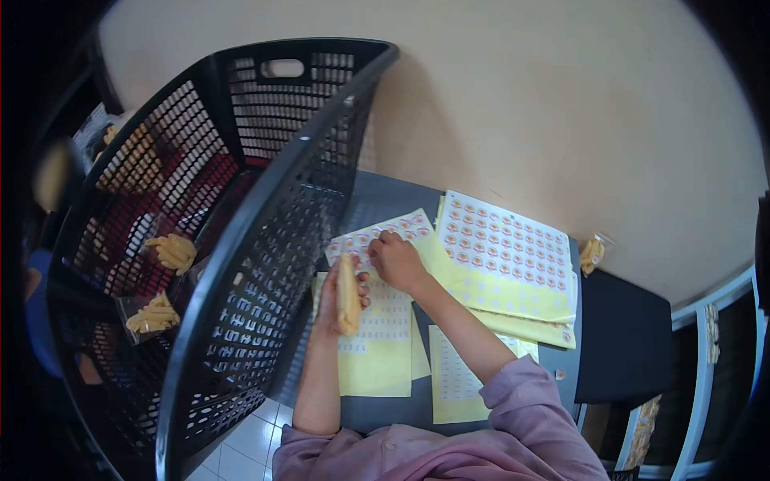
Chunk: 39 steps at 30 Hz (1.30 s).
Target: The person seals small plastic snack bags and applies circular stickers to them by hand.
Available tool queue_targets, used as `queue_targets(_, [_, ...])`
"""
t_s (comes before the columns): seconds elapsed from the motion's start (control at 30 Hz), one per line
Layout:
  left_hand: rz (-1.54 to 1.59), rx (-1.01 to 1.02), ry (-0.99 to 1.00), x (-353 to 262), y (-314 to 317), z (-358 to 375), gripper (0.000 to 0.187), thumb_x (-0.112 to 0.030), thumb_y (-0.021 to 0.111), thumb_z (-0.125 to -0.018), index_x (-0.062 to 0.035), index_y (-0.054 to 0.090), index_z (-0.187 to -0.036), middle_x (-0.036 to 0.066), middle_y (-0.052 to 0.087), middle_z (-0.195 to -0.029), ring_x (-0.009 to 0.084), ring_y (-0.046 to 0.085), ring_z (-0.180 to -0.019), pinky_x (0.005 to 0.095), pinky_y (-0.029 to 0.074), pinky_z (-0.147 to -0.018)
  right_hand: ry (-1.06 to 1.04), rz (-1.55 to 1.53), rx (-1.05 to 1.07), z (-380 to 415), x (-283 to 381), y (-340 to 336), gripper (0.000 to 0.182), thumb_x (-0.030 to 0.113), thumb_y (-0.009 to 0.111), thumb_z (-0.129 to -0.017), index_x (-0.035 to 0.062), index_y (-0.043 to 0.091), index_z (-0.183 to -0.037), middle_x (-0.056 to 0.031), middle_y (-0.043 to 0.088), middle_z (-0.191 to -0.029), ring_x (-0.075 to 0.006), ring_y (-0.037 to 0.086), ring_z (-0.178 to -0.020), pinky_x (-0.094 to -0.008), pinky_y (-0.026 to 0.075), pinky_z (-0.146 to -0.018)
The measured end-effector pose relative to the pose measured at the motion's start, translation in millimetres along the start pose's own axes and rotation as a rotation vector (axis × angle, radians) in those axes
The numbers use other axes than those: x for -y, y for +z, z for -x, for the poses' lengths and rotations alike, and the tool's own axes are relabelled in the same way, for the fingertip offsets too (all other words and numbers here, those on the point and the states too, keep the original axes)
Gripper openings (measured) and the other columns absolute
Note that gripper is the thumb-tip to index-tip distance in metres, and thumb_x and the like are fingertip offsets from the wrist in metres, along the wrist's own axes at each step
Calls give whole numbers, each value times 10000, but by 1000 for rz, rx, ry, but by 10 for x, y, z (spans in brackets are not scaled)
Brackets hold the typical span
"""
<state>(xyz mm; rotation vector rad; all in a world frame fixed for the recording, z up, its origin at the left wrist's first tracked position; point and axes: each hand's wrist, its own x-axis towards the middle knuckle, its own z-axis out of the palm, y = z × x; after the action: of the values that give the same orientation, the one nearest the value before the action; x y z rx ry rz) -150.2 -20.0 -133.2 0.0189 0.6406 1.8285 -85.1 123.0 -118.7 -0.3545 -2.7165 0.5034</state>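
My left hand (327, 303) is closed around a plastic pack of pale yellow snack sticks (348, 301), held upright above the table. Just right of it, my right hand (396, 261) has its fingers pinched together over a sheet of round stickers (415, 224). What sits between those fingertips is too small to make out. Under my left hand lies a yellow sheet with rows of small printed labels (375, 369). A larger sticker sheet (505, 244), partly peeled to its yellow backing, rests on a stack to the right.
A tall black plastic basket (265, 208) stands tilted at left, with snack packs (154, 314) inside. Another label sheet (459, 377) lies near my right forearm. One more snack pack (594, 253) is by the wall, beside a black surface (622, 345). A loose sticker (561, 374) lies on the grey table.
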Motion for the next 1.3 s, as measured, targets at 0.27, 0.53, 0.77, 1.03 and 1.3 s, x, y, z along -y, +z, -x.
queue_targets(0.27, [-98,-78,-3,81,88,-52,312,-417,378,-862,-177,474,-1036,42,511,-699,128,503,-502,546,407,-821,-115,156,-90,50,26,79,113,39,518,-674,34,552,-782,-94,519,-790,-254,537,-793,-331,461,-664])
queue_targets(0.53, [-78,-108,12,66,157,-30,356,-450,400,-845,-144,474,-1010,54,533,-678,146,537,-511,540,442,-772,-103,171,-39,91,87,25,209,36,508,-666,54,552,-870,-82,526,-828,-237,539,-803,-325,466,-651])
queue_targets(0.77, [-81,-94,-1,46,162,-28,379,-465,399,-840,-108,481,-937,64,538,-670,148,540,-506,529,446,-773,-97,114,-2,115,122,-72,100,52,527,-708,33,527,-806,-99,537,-843,-264,535,-825,-346,471,-662])
queue_targets(1.03, [-73,-95,6,57,106,-52,398,-465,406,-834,-175,455,-1102,58,515,-687,133,512,-527,574,401,-803,-106,-70,67,155,-20,-128,113,61,498,-748,4,530,-840,-135,549,-917,-296,519,-872,-361,443,-734])
queue_targets(1.3, [-86,-132,0,38,154,-40,406,-487,397,-829,-101,484,-921,53,498,-651,136,491,-501,543,435,-771,-129,-207,166,154,-69,-242,175,26,452,-760,-33,514,-912,-184,537,-913,-320,511,-875,-368,430,-752])
